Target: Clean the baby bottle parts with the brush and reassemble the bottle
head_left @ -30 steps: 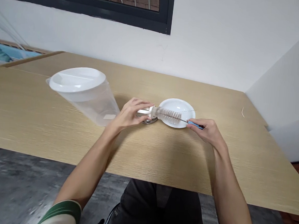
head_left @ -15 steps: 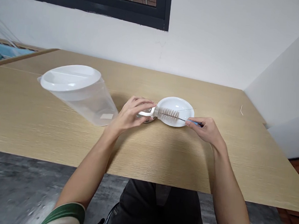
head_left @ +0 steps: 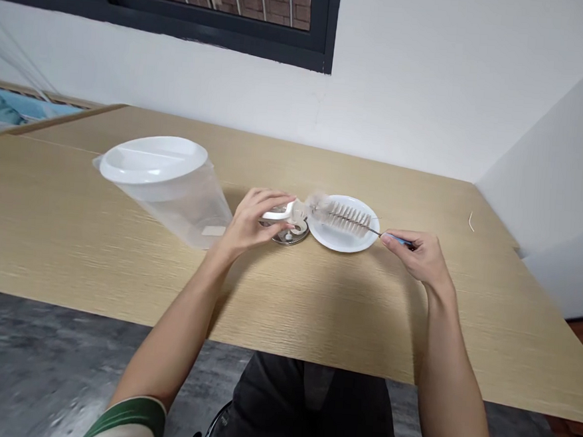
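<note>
I see the left hand [head_left: 251, 220] clasping a white-handled clear vessel [head_left: 288, 211] beside a white bowl [head_left: 337, 242] — right hand [head_left: 421, 255] pinching a bristle brush [head_left: 354, 221] over the bowl. Probably scrubbing — another stroke would need steady holding.

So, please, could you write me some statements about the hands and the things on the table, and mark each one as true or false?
1. The right hand holds a brush by its blue handle. True.
2. The left hand holds nothing. False: it holds a small item with a white part.
3. The pitcher is to the left of the white dish. True.
4. The pitcher has no lid. False: a white lid is on its top.
5. A thin, pale, bent strip lies on the table, to the right of the white dish. True.
</note>
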A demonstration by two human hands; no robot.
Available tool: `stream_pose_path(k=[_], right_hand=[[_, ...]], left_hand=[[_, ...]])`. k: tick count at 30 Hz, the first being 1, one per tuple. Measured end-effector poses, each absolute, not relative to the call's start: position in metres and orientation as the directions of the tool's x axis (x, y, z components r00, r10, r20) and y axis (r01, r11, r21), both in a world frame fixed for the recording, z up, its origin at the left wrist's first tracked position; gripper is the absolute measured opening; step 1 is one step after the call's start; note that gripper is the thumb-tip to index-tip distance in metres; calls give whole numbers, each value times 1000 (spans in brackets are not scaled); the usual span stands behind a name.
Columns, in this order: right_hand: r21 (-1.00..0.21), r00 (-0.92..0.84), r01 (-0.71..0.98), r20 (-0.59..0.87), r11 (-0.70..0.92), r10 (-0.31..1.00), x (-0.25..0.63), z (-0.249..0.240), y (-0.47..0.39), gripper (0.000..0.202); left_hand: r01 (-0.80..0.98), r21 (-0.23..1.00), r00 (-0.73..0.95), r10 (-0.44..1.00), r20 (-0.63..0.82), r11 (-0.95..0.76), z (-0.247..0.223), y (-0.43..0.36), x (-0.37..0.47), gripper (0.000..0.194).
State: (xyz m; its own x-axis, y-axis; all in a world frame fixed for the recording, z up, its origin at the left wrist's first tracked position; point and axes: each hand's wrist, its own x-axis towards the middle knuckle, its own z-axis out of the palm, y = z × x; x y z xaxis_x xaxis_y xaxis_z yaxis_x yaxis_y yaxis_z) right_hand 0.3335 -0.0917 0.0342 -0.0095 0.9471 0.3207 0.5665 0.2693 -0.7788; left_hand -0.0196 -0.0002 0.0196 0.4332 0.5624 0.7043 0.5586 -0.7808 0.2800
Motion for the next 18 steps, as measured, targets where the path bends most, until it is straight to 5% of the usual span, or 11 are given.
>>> stream_pose_path(k=[7,18], right_hand=[[-747,-148,610,219,263,964,331,37,-94,38],[-771,-73,583,264,256,962,331,39,-97,40]], left_hand=[[467,276,456,496,739,-840,18,-4,-10,47],[520,354,358,575,736,-777,20,-8,-12,51]])
